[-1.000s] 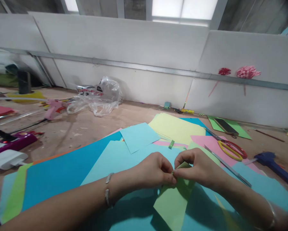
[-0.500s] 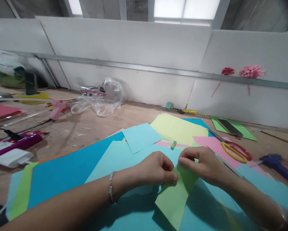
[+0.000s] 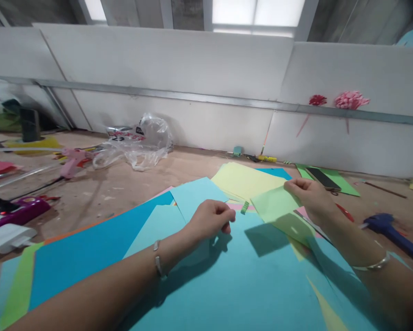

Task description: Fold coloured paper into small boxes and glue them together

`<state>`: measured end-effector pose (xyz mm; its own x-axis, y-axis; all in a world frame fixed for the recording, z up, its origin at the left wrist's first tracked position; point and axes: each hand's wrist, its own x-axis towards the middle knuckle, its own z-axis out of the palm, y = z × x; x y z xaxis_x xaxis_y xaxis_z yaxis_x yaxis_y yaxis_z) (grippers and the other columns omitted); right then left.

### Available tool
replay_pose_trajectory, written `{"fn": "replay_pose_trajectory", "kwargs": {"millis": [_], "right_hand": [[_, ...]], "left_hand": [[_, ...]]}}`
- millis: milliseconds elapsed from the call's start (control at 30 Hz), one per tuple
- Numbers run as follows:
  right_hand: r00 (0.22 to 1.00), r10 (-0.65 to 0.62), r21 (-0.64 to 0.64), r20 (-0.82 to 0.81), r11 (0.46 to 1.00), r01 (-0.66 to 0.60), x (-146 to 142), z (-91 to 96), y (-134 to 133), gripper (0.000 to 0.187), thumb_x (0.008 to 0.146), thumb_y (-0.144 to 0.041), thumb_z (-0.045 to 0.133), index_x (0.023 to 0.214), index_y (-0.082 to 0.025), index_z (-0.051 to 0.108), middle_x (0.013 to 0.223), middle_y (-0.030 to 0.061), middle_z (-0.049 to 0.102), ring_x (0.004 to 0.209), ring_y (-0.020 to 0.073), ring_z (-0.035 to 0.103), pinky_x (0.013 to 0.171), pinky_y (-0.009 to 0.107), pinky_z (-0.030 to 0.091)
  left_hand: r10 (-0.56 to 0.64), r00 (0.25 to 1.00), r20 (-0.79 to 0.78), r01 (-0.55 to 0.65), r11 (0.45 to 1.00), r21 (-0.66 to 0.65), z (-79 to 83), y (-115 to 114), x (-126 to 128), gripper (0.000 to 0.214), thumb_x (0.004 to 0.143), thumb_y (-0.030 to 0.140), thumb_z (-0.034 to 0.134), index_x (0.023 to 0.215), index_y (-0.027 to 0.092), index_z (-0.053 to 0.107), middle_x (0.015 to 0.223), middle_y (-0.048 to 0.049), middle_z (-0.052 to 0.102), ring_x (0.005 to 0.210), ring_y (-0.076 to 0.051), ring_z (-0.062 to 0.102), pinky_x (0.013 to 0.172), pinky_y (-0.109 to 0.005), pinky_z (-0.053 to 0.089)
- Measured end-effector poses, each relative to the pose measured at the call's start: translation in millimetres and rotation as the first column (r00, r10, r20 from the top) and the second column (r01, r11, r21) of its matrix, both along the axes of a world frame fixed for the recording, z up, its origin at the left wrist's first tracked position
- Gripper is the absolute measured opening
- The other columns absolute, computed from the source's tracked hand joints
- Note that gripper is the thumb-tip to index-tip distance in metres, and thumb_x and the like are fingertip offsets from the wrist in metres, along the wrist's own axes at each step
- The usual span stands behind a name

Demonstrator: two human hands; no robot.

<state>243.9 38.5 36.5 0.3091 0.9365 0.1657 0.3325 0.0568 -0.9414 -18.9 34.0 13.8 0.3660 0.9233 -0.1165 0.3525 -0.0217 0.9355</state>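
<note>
My right hand (image 3: 306, 191) pinches a light green piece of paper (image 3: 278, 209) by its upper edge, raised so that its shadow falls on the sheet beneath. My left hand (image 3: 213, 218) hovers over the light blue paper (image 3: 227, 285), its fingers curled in, and nothing shows in them. A small folded green strip (image 3: 245, 208) lies between the two hands. Beyond it is a stack of pale yellow sheets (image 3: 240, 179). A smaller light blue sheet (image 3: 195, 193) rests behind my left hand. My right hand and the green paper mostly cover the scissors, with only part of a red handle (image 3: 344, 212) showing.
To the right lies a blue glue gun (image 3: 395, 234); a phone (image 3: 323, 178) rests on green paper behind. On the left are a purple power strip (image 3: 16, 214), a white adapter (image 3: 8, 238) and a pink glue gun (image 3: 71, 162). A plastic bag (image 3: 140, 142) sits near the wall.
My right hand has moved up and away with the green paper, which now hangs flatter. My left hand has let go of it and drawn slightly to the left. The view has shifted a little.
</note>
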Motion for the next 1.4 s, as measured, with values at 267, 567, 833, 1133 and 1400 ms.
{"fn": "replay_pose_trajectory", "kwargs": {"millis": [267, 567, 833, 1133, 1400], "right_hand": [[0.974, 0.212, -0.147, -0.082, 0.964, -0.222, -40.6, -2.9, -21.7, 0.036, 0.062, -0.051, 0.077, 0.063, -0.017, 0.065, 0.056, -0.0022, 0.053, 0.051, 0.0096, 0.043, 0.048, 0.025, 0.030], [0.847, 0.384, -0.063, -0.367, 0.899, -0.434, -43.8, -10.3, -19.5, 0.029, 0.075, -0.039, 0.069, 0.095, -0.019, 0.068, 0.089, 0.0057, 0.065, 0.076, 0.0158, 0.057, 0.061, 0.027, 0.044], [0.924, 0.355, 0.003, 0.143, 0.933, -0.359, -58.2, -7.8, -40.1, 0.010, 0.071, -0.024, 0.058, 0.064, -0.017, 0.059, 0.057, -0.0013, 0.055, 0.055, 0.0124, 0.049, 0.052, 0.026, 0.039], [0.657, -0.078, 0.531, 0.750, 0.663, -0.528, -70.8, -2.2, -59.6, 0.019, 0.086, -0.011, 0.054, 0.068, -0.019, 0.053, 0.059, -0.0022, 0.052, 0.053, 0.0094, 0.046, 0.049, 0.021, 0.037], [0.528, -0.405, 0.664, 0.747, 0.396, -0.635, -60.9, -9.3, -57.8, 0.015, 0.082, -0.007, 0.062, 0.088, -0.020, 0.066, 0.080, 0.0032, 0.070, 0.078, 0.0176, 0.062, 0.075, 0.036, 0.046]], "left_hand": [[-0.090, 0.974, 0.207, 0.115, 0.987, -0.111, 1.1, -5.1, 6.4, 0.035, 0.074, 0.044, 0.066, 0.086, 0.011, 0.067, 0.074, -0.0040, 0.061, 0.061, -0.012, 0.051, 0.054, -0.024, 0.039], [0.142, 0.905, 0.402, -0.043, 0.968, -0.246, -5.6, -1.7, 4.7, 0.031, 0.067, 0.040, 0.077, 0.075, 0.013, 0.064, 0.072, -0.0019, 0.059, 0.061, -0.009, 0.050, 0.055, -0.022, 0.043], [0.002, 0.961, 0.276, 0.015, 0.998, -0.061, -7.0, -14.1, 9.3, 0.061, 0.078, 0.059, 0.065, 0.117, 0.012, 0.059, 0.104, -0.0149, 0.067, 0.091, -0.023, 0.062, 0.072, -0.033, 0.050], [-0.170, 0.982, 0.080, 0.109, 0.863, 0.494, -13.6, -36.1, 9.5, 0.092, 0.078, 0.038, 0.070, 0.153, 0.018, 0.022, 0.146, -0.0198, 0.044, 0.133, -0.037, 0.043, 0.107, -0.054, 0.041], [0.033, 0.977, 0.212, -0.140, 0.846, 0.515, -10.5, 2.8, -4.2, 0.050, 0.077, 0.036, 0.069, 0.124, 0.024, 0.061, 0.138, -0.0125, 0.054, 0.118, -0.030, 0.057, 0.094, -0.043, 0.050]]}}
